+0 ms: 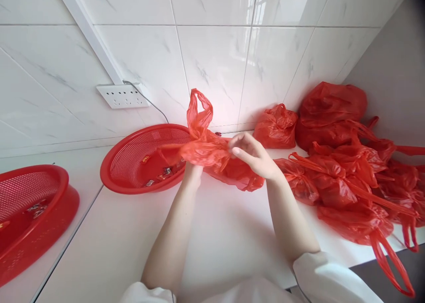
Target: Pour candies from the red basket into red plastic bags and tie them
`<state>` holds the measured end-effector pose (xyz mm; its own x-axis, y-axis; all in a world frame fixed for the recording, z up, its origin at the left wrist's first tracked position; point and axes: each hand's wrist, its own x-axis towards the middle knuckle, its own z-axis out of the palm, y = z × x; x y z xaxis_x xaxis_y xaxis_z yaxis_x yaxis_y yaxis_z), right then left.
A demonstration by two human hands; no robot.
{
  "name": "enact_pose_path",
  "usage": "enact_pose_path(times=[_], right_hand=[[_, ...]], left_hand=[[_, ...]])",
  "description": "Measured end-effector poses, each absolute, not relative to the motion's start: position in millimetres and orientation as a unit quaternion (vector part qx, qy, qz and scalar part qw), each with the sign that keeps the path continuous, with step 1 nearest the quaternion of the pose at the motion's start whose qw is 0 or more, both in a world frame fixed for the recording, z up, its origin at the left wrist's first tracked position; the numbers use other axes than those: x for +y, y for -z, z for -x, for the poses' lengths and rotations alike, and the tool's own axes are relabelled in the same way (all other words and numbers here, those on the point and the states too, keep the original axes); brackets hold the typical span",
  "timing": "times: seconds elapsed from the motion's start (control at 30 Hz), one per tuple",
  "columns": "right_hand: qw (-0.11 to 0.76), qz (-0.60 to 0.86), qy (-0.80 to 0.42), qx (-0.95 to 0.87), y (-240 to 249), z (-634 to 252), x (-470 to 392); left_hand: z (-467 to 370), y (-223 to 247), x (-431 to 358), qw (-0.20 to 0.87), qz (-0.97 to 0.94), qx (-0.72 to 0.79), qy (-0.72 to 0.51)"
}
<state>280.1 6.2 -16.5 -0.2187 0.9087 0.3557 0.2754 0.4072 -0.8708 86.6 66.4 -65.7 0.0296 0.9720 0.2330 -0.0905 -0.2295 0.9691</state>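
A thin red plastic bag (206, 150) is bunched up over the white table, in front of the tiled wall. My left hand (195, 170) is mostly inside or behind the bag's folds, its fingers hidden by the plastic. At the bag's right side is my right hand (248, 151), its thumb and fingers curved and apart, with the fingertips against or just beside the plastic. One handle loop of the bag stands up above my left hand.
A red perforated basket (124, 161) with several small packets stands left of the bag. Another red basket (63, 196) is at the far left. Several filled red bags (338, 170) lie at the right. A socket panel (122, 97) with a cable is on the wall.
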Motion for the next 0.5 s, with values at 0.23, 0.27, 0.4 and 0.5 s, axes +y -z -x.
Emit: enact_pose_path(times=[0.23,0.27,0.4,0.5], right_hand=[[0.2,0.65,-0.239,-0.693,62,-289,44],[0.224,0.651,-0.217,-0.692,63,-287,47],[0.415,0.578,-0.163,-0.683,47,-278,37],[0.583,0.445,-0.146,-0.664,28,-268,12]], left_hand=[[-69,50,58,0.498,-0.545,0.382,-0.556],[-67,46,56,0.478,-0.566,0.393,-0.544],[-62,29,45,0.394,-0.643,0.437,-0.49],[-59,20,36,0.357,-0.684,0.447,-0.453]])
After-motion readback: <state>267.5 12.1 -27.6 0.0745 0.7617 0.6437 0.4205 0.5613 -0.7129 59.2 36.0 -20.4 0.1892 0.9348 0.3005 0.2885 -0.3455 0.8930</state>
